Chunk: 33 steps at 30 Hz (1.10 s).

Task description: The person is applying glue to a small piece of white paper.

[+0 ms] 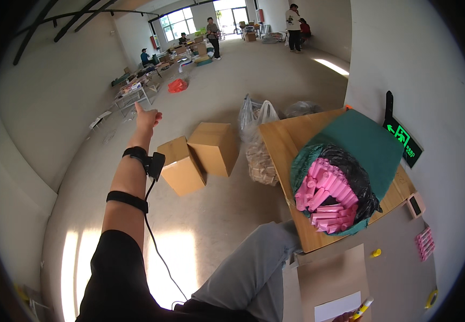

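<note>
Fingers [158, 115] on my left hand [147, 117] are mostly curled in with one digit sticking out, upper left of the frame. My right hand [343, 317], barely in at the bottom edge, looks wrapped around a yellow-and-white marker [362, 309], just beside a white paper [335, 308] on a brown sheet [333, 271]. Above that, right of center, a wooden table [278, 137] holds a green-and-black bag [369, 196] full of pink plastic pieces [323, 188]. Two cardboard boxes [213, 149] sit mid-frame.
</note>
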### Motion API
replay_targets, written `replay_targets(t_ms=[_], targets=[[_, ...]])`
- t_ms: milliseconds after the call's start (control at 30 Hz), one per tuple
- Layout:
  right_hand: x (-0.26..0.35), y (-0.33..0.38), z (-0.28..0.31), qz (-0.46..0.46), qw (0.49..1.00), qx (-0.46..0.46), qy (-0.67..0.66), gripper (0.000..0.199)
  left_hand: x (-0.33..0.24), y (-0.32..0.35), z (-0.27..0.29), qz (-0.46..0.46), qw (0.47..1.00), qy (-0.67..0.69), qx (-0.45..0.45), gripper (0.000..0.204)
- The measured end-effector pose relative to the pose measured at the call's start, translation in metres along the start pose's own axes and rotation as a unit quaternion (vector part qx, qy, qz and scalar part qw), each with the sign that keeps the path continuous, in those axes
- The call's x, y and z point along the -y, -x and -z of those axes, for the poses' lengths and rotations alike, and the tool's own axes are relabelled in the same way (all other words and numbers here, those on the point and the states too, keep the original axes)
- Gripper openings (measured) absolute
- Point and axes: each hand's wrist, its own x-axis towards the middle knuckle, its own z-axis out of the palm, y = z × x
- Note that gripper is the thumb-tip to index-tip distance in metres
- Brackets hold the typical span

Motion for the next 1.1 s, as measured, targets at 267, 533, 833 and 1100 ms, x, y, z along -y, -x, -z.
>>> replay_targets(t_ms=[267,533,833,1100], targets=[[-0.013,0.003,-0.016,-0.034,0.999,0.016,-0.014,0.049,0.041,0.208,-0.131,0.007,0.857,0.117,0.502,0.03],[-0.03,0.005,-0.022,-0.088,0.992,0.084,-0.044,0.038,0.019,0.569,-0.201,-0.007,0.491,0.157,0.857,0.043],[-0.025,0.014,-0.046,-0.123,0.99,0.035,-0.06,0.049,-0.009,0.659,-0.191,0.213,0.476,0.225,0.823,0.031],[-0.027,0.017,-0.04,-0.085,0.995,0.018,-0.058,0.043,-0.012,0.669,-0.181,0.179,0.558,0.221,0.78,0.028]])
